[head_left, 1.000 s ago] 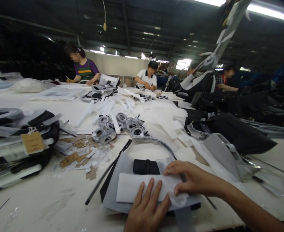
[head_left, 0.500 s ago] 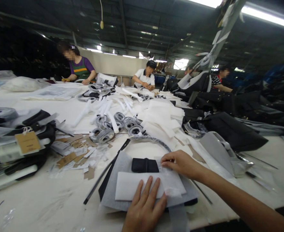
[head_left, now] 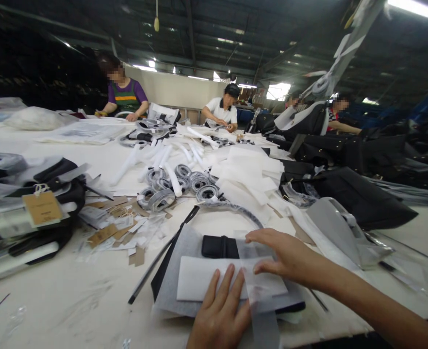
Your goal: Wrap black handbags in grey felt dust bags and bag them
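A black bag lies on the table in front of me, mostly covered by grey-white tissue. On the tissue rests a white foam strip, below a small black buckle tab. My left hand presses flat on the strip's lower edge, fingers spread. At the right, my right hand hovers over the strip's end with thumb and fingers apart. A translucent strip runs down from beside it, past my left fingertips. Beyond the bag curves its wrapped handle.
Wrapped strap coils, white sheets and brown tags lie beyond. Wrapped bags are stacked left, black bags right. People work across the table.
My right hand has opened from a pinch, thumb and fingers now apart. The translucent strip lies straighter, more to the left. My left hand still presses the foam. The view has shifted slightly.
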Motion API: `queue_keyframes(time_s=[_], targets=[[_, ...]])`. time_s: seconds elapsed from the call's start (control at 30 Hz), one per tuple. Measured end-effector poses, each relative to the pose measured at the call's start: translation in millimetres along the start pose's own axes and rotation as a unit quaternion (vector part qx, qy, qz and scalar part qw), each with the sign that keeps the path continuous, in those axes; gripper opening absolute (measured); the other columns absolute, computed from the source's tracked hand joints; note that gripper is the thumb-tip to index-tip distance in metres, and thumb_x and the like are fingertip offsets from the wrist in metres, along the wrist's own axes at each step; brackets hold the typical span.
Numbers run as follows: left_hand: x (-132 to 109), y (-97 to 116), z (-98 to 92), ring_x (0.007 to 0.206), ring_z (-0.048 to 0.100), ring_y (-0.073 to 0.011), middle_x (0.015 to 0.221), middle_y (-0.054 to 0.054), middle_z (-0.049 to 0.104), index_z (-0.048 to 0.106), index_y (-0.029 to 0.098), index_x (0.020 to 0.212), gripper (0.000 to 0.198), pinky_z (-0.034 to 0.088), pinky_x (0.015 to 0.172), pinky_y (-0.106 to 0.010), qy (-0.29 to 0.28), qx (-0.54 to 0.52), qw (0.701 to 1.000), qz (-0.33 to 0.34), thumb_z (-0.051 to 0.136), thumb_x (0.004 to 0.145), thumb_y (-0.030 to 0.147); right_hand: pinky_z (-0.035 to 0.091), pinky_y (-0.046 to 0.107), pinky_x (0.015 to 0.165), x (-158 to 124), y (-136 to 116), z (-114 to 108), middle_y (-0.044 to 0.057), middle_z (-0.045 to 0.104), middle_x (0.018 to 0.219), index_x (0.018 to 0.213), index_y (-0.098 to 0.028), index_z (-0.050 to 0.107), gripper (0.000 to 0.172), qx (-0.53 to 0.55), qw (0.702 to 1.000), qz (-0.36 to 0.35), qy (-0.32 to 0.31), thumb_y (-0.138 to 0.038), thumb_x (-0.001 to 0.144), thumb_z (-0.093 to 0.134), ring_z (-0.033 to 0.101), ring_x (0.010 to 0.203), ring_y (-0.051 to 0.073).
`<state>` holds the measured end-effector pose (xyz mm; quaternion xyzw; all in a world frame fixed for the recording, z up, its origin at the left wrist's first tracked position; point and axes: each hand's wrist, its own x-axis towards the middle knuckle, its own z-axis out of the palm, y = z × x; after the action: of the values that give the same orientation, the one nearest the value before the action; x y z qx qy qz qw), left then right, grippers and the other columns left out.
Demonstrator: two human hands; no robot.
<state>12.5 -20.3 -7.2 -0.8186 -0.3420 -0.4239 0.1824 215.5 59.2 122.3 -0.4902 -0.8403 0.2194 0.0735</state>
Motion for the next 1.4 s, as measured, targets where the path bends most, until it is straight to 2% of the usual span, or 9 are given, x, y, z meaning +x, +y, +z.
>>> queue_keyframes(time_s=[0.17, 0.33, 0.43, 0.57, 0.7, 0.93, 1.03, 1.2, 1.4], targets=[[0.5, -0.2, -3.0, 0.136, 0.049, -0.026, 0.138, -0.008, 0.061, 0.066, 0.021, 0.105, 0.016, 0.024, 0.124, -0.046, -0.006, -0.009, 1.0, -0.007, 0.052, 0.1, 0.026, 0.05, 0.041, 0.097, -19.2, -7.5, 21.8, 0.012, 0.072, 0.116, 0.115, -0.021, 0.074, 0.049, 0.009, 1.0, 0.011, -0.011, -0.046, 0.074, 0.082, 0.064, 0.108, 0.031], [1.9, -1.0, -7.3, 0.137, 0.049, -0.0253, 0.141, -0.007, 0.059, 0.067, 0.023, 0.118, 0.025, 0.02, 0.124, -0.044, -0.034, 0.008, 0.999, 0.001, 0.049, 0.102, 0.027, 0.049, 0.041, 0.099, -13.3, 4.1, 30.2, 0.008, 0.075, 0.114, 0.112, -0.022, 0.077, 0.035, 0.051, 0.998, 0.047, 0.002, -0.031, 0.078, 0.076, 0.067, 0.108, 0.03], [1.3, -1.1, -7.3, 0.137, 0.048, -0.0253, 0.141, -0.007, 0.059, 0.067, 0.023, 0.12, 0.025, 0.02, 0.124, -0.044, -0.038, 0.015, 0.999, 0.002, 0.05, 0.101, 0.028, 0.05, 0.04, 0.098, -9.0, 7.4, 29.6, 0.007, 0.076, 0.109, 0.108, -0.023, 0.078, 0.031, 0.061, 0.997, 0.048, 0.013, -0.031, 0.078, 0.076, 0.068, 0.105, 0.029], [-0.4, -0.8, -5.1, 0.138, 0.047, -0.0254, 0.143, -0.007, 0.057, 0.063, 0.026, 0.129, 0.03, 0.022, 0.123, -0.045, -0.035, 0.019, 0.999, 0.002, 0.049, 0.102, 0.029, 0.05, 0.036, 0.094, -3.7, 7.9, 26.3, 0.003, 0.077, 0.105, 0.098, -0.026, 0.08, 0.019, 0.065, 0.997, 0.02, 0.034, -0.035, 0.086, 0.068, 0.069, 0.101, 0.025], [-0.7, -0.9, -3.7, 0.138, 0.047, -0.025, 0.143, -0.006, 0.057, 0.062, 0.026, 0.131, 0.032, 0.023, 0.123, -0.045, -0.027, 0.029, 0.999, 0.001, 0.05, 0.101, 0.029, 0.049, 0.033, 0.091, 7.9, 12.9, 20.9, 0.002, 0.077, 0.103, 0.092, -0.026, 0.079, 0.015, 0.044, 0.996, 0.037, 0.074, -0.035, 0.083, 0.072, 0.069, 0.099, 0.024], [-4.7, -5.2, -1.9, 0.13, 0.056, -0.027, 0.138, -0.008, 0.061, 0.057, 0.028, 0.139, 0.038, 0.02, 0.123, -0.05, -0.044, 0.071, 0.995, 0.045, 0.052, 0.101, 0.03, 0.043, 0.029, 0.066, 44.1, 29.7, 8.9, 0.001, 0.071, 0.073, 0.088, -0.025, 0.078, 0.018, -0.022, 0.991, 0.045, 0.125, -0.041, 0.083, 0.073, 0.061, 0.066, 0.019], [-6.8, -5.9, 3.0, 0.127, 0.059, -0.026, 0.134, -0.006, 0.065, 0.059, 0.03, 0.137, 0.037, 0.022, 0.123, -0.049, -0.018, 0.078, 0.996, 0.04, 0.053, 0.1, 0.032, 0.041, 0.028, 0.064, 65.3, 38.7, 3.2, 0.001, 0.069, 0.068, 0.086, -0.023, 0.075, 0.016, -0.005, 0.987, 0.044, 0.152, -0.038, 0.083, 0.071, 0.061, 0.064, 0.018], [-8.6, -2.4, 16.7, 0.121, 0.063, -0.0251, 0.127, -0.004, 0.069, 0.065, 0.033, 0.129, 0.032, 0.027, 0.122, -0.047, 0.027, 0.074, 0.997, 0.017, 0.058, 0.098, 0.032, 0.046, 0.026, 0.067, 95.5, 59.6, 4.1, -0.001, 0.071, 0.068, 0.08, -0.021, 0.065, 0.007, 0.042, 0.985, 0.045, 0.164, -0.027, 0.083, 0.067, 0.066, 0.064, 0.016], [-7.5, 0.6, 26.4, 0.12, 0.064, -0.0227, 0.121, -0.002, 0.072, 0.07, 0.035, 0.121, 0.027, 0.032, 0.12, -0.043, 0.1, 0.054, 0.993, -0.022, 0.057, 0.098, 0.03, 0.049, 0.027, 0.065, 99.6, 67.9, 12.0, 0.001, 0.072, 0.071, 0.074, -0.022, 0.057, 0.015, 0.064, 0.971, 0.08, 0.216, -0.032, 0.084, 0.061, 0.067, 0.068, 0.018]])
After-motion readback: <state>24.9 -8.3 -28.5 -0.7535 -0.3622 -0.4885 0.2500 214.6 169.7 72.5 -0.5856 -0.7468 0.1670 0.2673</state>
